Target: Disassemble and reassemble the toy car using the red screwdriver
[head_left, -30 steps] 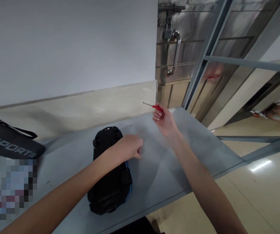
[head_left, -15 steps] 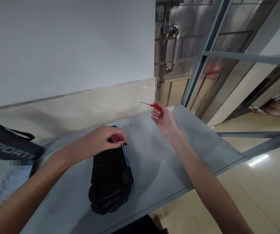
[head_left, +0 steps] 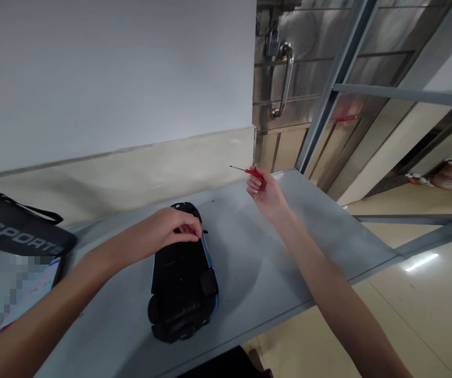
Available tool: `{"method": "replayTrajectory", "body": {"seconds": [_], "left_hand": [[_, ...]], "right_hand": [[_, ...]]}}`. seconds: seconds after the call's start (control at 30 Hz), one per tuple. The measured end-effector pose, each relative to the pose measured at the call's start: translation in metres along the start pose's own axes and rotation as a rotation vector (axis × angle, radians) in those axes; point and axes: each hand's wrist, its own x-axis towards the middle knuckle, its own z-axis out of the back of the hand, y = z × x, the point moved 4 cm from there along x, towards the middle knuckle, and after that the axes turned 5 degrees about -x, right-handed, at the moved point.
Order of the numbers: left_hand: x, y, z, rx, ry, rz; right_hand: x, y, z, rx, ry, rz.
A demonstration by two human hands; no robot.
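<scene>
A toy car (head_left: 180, 286) with a black underside and blue sides lies upside down on the grey table (head_left: 257, 273). My left hand (head_left: 176, 226) is over its far part, thumb and fingers pinched together. Whether anything small is between those fingertips I cannot make out. Beside the fingertips, a small dark piece (head_left: 205, 231) sticks out at the car's right side. My right hand (head_left: 263, 191) is closed around the red handle of a small screwdriver (head_left: 254, 173), raised right of the car. Its thin metal shaft points left, apart from the car.
A dark bag marked SPORT (head_left: 24, 226) sits at the left, with a partly blurred flat item (head_left: 32, 294) in front of it. A wall (head_left: 131, 173) runs behind the table. Metal frame bars (head_left: 328, 110) stand at the right. A tiny dark bit (head_left: 212, 201) lies beyond the car.
My left hand has shifted slightly left and nearer, so more of the car's far end shows. My right hand keeps the screwdriver in nearly the same pose. The view has shifted slightly.
</scene>
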Motion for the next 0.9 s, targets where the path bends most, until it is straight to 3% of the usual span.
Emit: {"method": "replayTrajectory", "body": {"seconds": [0.3, 0.9], "left_hand": [[0.011, 0.006, -0.005, 0.023, 0.032, -0.048], [0.016, 0.013, -0.007, 0.003, 0.047, -0.016]], "right_hand": [[0.000, 0.003, 0.000, 0.012, 0.007, -0.010], [-0.003, 0.006, -0.003, 0.041, 0.003, -0.011]]}}
